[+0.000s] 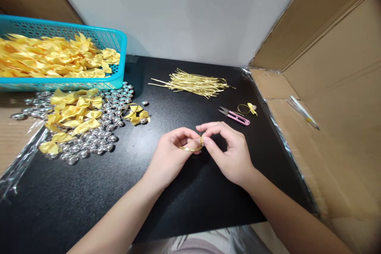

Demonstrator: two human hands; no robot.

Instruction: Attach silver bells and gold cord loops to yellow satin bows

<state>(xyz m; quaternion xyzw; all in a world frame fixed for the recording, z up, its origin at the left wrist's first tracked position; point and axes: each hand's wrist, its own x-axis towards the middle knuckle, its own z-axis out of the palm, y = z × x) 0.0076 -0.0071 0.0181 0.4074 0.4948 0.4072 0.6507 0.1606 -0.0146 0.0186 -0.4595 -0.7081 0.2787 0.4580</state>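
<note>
Above the middle of the black table, my left hand (pixel 171 152) is closed around a looped gold twist tie (pixel 189 149), part of which curves out over its fingers. My right hand (pixel 230 151) meets it from the other side, thumb and fingertips pinching the end of the same tie. A thin dark strand stands up between the fingertips; its kind is too small to tell. Beyond my right hand lie pink-handled thread snips (pixel 235 116), blades apart. Beside them rests a gold ring with a yellow bow (pixel 251 108).
At left, a turquoise basket (pixel 122 59) holds many yellow bows. Loose yellow bows (pixel 76 111) lie among silver beads (pixel 86 143). Another bow and gold loop (pixel 135 114) sits nearby. Gold twist ties (pixel 196 83) are piled at the back. A white pen-like tool (pixel 303 112) lies on cardboard at right.
</note>
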